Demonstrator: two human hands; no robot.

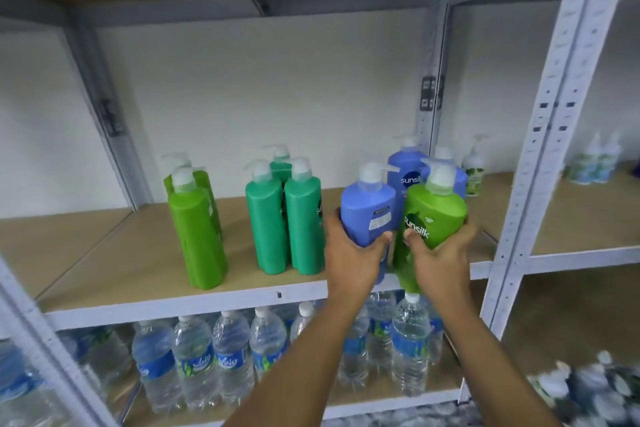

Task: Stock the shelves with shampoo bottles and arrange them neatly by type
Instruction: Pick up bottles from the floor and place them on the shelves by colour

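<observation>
My left hand [349, 253] grips a blue pump shampoo bottle [369, 206] at the shelf's front edge, its back label facing me. My right hand [441, 258] grips a light green Sunsilk pump bottle [431, 218], tilted to the right, just beside the blue one. Behind them two more blue bottles [406, 173] stand on the wooden shelf [145, 253]. Three teal green bottles [285, 218] stand in the middle of the shelf. Two light green bottles [197, 229] stand to their left.
Grey metal uprights [550, 135] frame the shelf bay. Several water bottles [194, 354] fill the shelf below. A small pump bottle [475, 170] and wrapped bottle packs [594, 163] stand in the bay to the right. Bare shelf board lies at the left.
</observation>
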